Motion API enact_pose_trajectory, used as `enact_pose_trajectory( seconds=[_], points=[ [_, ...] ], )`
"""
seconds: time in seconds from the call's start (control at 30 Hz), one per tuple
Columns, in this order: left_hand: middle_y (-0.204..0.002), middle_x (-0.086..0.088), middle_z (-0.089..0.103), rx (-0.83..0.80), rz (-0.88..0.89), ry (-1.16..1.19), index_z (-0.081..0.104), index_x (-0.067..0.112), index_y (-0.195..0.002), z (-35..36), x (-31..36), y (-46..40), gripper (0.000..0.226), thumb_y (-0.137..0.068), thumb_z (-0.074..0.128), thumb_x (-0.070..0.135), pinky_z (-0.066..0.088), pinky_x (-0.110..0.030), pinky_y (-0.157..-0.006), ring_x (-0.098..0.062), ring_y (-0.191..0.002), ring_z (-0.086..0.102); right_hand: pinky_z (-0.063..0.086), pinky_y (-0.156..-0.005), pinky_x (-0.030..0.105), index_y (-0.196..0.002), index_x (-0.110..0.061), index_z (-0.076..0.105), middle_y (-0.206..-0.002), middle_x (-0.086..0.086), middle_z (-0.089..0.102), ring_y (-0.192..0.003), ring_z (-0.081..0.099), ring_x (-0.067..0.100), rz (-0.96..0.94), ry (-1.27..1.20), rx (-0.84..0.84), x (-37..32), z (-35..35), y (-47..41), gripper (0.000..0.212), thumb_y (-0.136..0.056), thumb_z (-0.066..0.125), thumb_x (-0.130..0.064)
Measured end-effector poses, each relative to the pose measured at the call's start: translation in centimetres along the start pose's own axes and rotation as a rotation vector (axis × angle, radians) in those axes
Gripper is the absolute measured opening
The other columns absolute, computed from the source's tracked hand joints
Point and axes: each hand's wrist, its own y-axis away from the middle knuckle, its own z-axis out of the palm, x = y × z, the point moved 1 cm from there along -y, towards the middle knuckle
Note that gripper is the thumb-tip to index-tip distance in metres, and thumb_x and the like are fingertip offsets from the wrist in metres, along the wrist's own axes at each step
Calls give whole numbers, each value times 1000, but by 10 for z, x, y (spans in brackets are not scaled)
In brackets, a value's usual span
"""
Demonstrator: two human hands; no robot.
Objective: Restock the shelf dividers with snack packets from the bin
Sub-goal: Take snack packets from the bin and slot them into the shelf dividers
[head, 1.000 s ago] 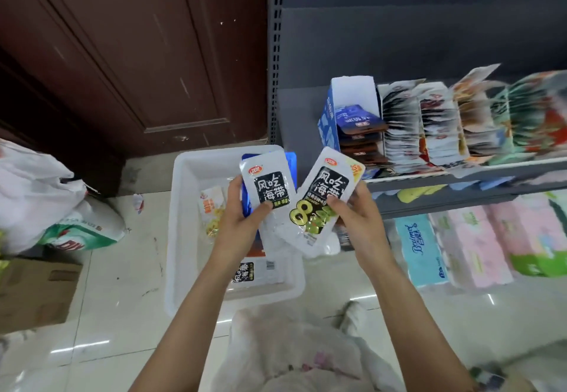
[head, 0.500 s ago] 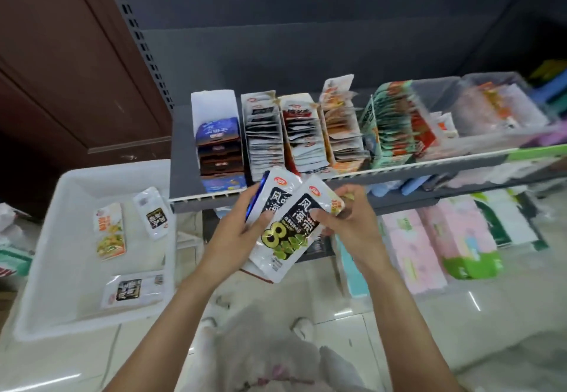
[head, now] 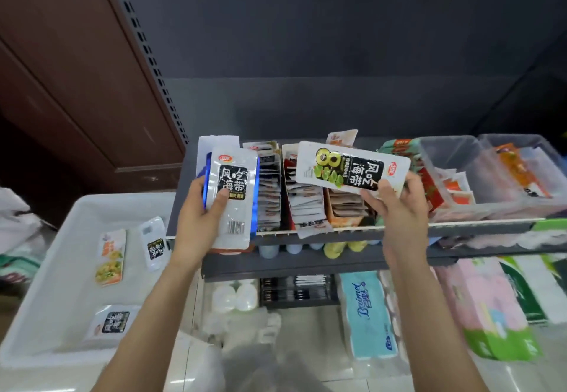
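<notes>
Holding, left hand [head: 196, 222]: fingers curled round a small stack of packets [head: 231, 201], upright before the shelf's [head: 399, 229] front left corner.
Right hand [head: 399, 204]: pinches one sideways packet [head: 352, 167] above the dividers [head: 283, 183].
Bin [head: 61, 256]: left, three packets inside.

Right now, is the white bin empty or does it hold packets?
Not empty: the white bin holds three loose snack packets lying flat on its floor.
</notes>
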Motion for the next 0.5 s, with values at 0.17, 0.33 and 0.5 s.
enact_pose_trajectory(
  seconds=[0.17, 0.33, 0.5],
  points=[
    [-98, 16, 62, 30, -33, 90, 50, 20, -115, 1, -2, -26, 38, -83, 71, 16, 53, -21, -72, 5, -78, 62, 55, -78, 24, -97, -24, 54, -99, -9, 64, -93, 65, 3, -223, 194, -24, -11, 54, -58, 20, -96, 50, -4],
    [-101, 7, 67, 42, -90, 146, 48, 33, -105, -6, -10, -47, 53, -71, 81, 10, 55, -38, -77, -18, -89, 68, 56, -76, 41, -112, -12, 56, -92, -5, 66, -82, 65, 10, -427, 590, -252, 2, 115, -112, 17, -97, 48, -10],
    [-105, 1, 68, 64, -113, 209, 47, 26, -113, -9, -12, -62, 59, -68, 82, 8, 57, -33, -74, -17, -91, 68, 39, -65, 26, -115, -15, 57, -93, 3, 67, -79, 59, 14, -585, 969, -493, 20, 161, -134, 21, -96, 49, -11]
  ],
)
